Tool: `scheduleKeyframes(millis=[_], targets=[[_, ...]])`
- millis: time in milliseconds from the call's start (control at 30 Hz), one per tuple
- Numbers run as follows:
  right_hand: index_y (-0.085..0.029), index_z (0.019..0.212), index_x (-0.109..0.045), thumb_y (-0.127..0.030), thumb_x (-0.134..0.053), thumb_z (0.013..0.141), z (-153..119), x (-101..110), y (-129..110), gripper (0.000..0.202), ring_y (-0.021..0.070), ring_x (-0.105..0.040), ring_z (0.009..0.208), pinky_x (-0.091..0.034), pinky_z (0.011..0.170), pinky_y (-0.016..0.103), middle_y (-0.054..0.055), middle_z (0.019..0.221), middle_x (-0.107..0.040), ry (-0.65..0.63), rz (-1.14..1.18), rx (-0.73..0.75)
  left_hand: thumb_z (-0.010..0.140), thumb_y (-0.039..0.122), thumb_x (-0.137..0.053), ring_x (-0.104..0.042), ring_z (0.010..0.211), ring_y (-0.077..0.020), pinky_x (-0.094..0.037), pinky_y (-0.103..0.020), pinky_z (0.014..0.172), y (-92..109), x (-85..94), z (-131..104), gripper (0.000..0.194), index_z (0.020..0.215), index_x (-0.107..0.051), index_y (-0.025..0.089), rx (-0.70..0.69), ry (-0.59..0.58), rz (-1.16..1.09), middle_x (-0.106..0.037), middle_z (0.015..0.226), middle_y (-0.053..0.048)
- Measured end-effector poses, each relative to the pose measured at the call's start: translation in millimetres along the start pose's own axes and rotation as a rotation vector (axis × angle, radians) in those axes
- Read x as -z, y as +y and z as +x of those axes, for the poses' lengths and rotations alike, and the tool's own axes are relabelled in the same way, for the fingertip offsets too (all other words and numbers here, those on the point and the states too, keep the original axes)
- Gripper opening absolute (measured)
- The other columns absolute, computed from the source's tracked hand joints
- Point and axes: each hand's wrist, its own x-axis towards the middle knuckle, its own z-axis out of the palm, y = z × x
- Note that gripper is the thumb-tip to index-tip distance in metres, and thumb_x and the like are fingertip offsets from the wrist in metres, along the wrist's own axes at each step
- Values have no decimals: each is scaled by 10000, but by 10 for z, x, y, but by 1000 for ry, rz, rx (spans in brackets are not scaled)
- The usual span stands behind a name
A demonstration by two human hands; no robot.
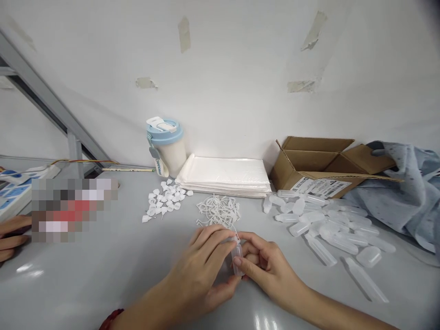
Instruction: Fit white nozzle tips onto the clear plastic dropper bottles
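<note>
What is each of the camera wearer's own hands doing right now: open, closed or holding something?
Left hand: closed, holding the small, clear, cylindrical plastic bottle.
Right hand: closed, holding the same bottle.

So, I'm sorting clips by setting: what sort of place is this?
Probably a workbench for small parts: translucent bottles, white caps and thin white strips lie in separate loose piles.

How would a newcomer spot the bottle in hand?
Start at the cardboard box on the grey table; loose bottles lie in front of it. Left of them, the left hand and right hand hold one translucent bottle. Unlike the others, it is gripped, roughly upright.
</note>
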Motion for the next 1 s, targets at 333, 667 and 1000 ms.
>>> scheduleKeyframes(millis=[333,667,1000], targets=[[-157,1058,-587,-382,-644,836,7,-9,-22,321,108,-543,571,-442,559,232,-33,640,-567,16,-49,-12,770,113,-632,-565,1055,-256,-499,-403,912,-6,-35,-19,351,1108,-540,105,11,-11,10,-644,1058,-126],[-135,1071,-618,-390,-600,858,25,4,-35,333,137,-603,611,-454,562,244,5,697,-608,-11,-96,20,723,117,-627,-549,1047,-250,-482,-395,904,-30,-4,-29,379,1087,-531,159,84,-66,-11,-646,1067,-88],[-111,1013,-627,-453,-494,916,-83,-46,-16,380,183,-651,699,-474,643,286,62,712,-665,8,-248,82,761,196,-663,-494,1128,-249,-437,-422,986,-110,447,66,365,1099,-528,197,164,-117,14,-627,1115,-73]])
